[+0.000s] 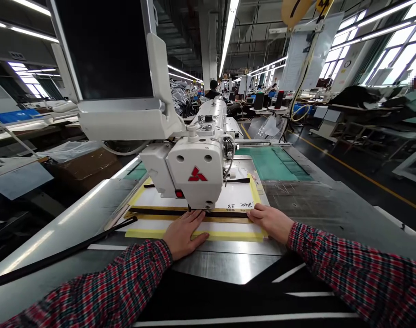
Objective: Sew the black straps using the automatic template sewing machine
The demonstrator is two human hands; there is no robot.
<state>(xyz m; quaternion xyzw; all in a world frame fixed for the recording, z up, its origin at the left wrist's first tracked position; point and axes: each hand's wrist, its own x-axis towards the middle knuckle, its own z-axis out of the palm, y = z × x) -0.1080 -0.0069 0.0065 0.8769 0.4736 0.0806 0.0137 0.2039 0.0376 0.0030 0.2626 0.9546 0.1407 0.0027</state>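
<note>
Yellow-edged sewing template lies under the left hand and right hand, fingers flat, slightly apart, clamping nothing; past the fingertips, the sewing machine head hides its far part.

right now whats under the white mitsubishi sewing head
Beneath the white Mitsubishi sewing head sits a white, yellow-edged template with a dark strip across it. The head covers the part directly below it, so the needle area cannot be seen.

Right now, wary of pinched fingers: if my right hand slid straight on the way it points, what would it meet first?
Probably the lower end of the white sewing-machine head, across the white, yellow-edged template under your right hand; depth is hard to judge from this view.
</note>
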